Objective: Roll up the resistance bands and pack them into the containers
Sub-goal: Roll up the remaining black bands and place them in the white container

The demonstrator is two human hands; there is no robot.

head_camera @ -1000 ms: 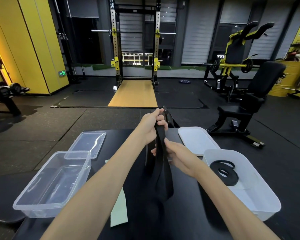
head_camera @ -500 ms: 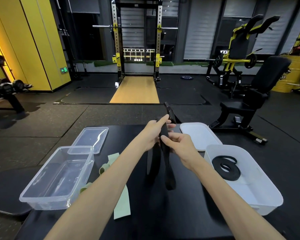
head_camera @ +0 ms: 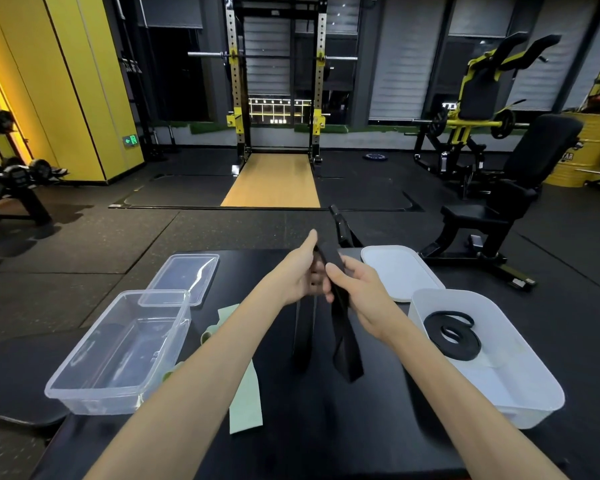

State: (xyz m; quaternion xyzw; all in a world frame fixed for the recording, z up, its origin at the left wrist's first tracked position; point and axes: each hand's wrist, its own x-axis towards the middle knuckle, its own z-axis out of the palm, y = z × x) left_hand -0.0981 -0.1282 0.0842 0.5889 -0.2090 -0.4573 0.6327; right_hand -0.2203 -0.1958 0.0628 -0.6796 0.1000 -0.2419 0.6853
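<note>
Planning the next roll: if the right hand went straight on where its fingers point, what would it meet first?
Likely the left hand, just behind the black band the right hand grips; depth is unclear.

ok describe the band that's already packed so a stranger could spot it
Start at the black table, then the white tub on its right side. Inside lies a coiled black band, the only one rolled up and in a container.

Blurred, indistinct fingers (head_camera: 316, 282) of left hand (head_camera: 297, 273)
</note>
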